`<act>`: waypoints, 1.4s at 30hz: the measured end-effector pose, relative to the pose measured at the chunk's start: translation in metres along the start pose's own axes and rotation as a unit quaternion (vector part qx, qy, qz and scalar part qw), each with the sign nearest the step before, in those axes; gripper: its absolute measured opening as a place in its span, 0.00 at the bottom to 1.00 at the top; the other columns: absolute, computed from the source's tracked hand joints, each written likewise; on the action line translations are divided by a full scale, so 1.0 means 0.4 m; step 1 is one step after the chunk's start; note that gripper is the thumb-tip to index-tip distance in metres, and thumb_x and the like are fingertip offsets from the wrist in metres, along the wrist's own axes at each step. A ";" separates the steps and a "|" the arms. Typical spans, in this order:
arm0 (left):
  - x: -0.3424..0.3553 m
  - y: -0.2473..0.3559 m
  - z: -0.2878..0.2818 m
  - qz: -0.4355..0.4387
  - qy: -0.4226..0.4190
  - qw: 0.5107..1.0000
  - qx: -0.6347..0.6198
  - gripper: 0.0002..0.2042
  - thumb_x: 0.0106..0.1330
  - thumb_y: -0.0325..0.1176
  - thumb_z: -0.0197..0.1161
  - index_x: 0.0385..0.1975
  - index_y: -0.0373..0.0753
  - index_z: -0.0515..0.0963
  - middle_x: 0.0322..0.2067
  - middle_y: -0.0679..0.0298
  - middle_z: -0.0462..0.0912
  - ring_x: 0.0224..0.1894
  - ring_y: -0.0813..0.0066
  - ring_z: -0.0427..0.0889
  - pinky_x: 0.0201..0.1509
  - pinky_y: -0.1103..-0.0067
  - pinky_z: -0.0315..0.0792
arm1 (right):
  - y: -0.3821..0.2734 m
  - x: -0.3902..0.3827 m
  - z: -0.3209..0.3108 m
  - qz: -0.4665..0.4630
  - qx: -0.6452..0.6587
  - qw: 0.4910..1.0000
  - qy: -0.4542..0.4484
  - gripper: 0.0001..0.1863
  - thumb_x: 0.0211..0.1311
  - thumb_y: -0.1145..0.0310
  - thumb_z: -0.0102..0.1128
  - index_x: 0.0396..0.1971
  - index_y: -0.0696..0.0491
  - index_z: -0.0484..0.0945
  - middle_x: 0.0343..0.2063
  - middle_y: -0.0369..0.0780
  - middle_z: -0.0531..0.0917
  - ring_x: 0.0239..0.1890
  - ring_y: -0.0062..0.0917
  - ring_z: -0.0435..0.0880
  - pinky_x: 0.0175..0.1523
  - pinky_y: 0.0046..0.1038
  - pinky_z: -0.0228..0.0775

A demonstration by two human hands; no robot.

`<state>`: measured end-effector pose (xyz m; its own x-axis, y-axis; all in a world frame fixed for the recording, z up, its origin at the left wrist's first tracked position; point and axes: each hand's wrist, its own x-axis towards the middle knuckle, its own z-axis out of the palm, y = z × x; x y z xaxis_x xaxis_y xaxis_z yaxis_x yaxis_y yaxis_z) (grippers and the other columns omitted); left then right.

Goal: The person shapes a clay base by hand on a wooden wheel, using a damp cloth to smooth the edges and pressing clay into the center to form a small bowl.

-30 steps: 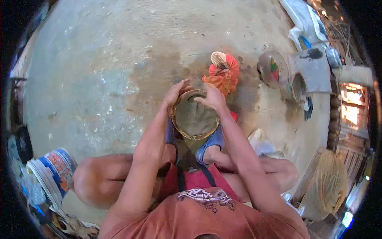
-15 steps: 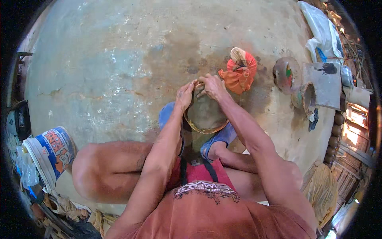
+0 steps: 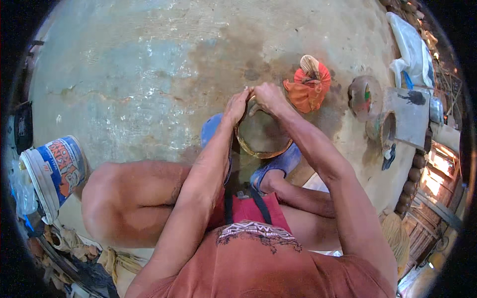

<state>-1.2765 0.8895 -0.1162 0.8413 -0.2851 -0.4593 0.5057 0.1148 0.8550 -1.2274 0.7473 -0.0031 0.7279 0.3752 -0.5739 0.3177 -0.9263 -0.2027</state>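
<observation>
A round, wide-mouthed vessel that looks like a clay pot (image 3: pixel 263 155) sits between my feet, its rim tan and its inside grey. Both hands are at its far rim, almost touching each other. My left hand (image 3: pixel 237 105) has its fingers closed at the far left of the rim. Beside it, my right hand (image 3: pixel 268 98) curls over the rim, with a thumb or finger reaching inside. My fingertips partly hide the edge they grip. An orange-red cloth bundle (image 3: pixel 309 88) with a pale, rounded piece on top lies just beyond my right hand.
Blue slippers (image 3: pixel 280 166) are on my feet. At right stand a round clay vessel (image 3: pixel 365 97), another open pot (image 3: pixel 386 130) and a grey board (image 3: pixel 405 110). A white-and-blue bucket (image 3: pixel 54 174) is at left. Damp brown patches mark the concrete floor (image 3: pixel 124 64).
My right hand has drawn closer to my left at the far rim, its fingers now more curled where they were spread inside the pot. The whole view has shifted slightly.
</observation>
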 end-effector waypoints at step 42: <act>-0.020 0.019 0.024 0.002 -0.013 0.997 0.077 0.29 0.74 0.43 0.58 0.72 0.37 0.68 0.68 0.55 0.75 0.70 0.63 0.73 0.73 0.74 0.63 | 0.092 -0.353 0.146 0.389 0.158 0.840 0.343 0.40 0.48 0.45 0.78 0.56 0.57 0.78 0.56 0.54 0.81 0.60 0.49 0.80 0.63 0.47 0.73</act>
<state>-1.2812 0.8834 -0.1039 0.8372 -0.3097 -0.4508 0.4650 -0.0311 0.8848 -1.3539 0.6584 0.0242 0.8537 -0.5172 -0.0602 -0.5153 -0.8224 -0.2411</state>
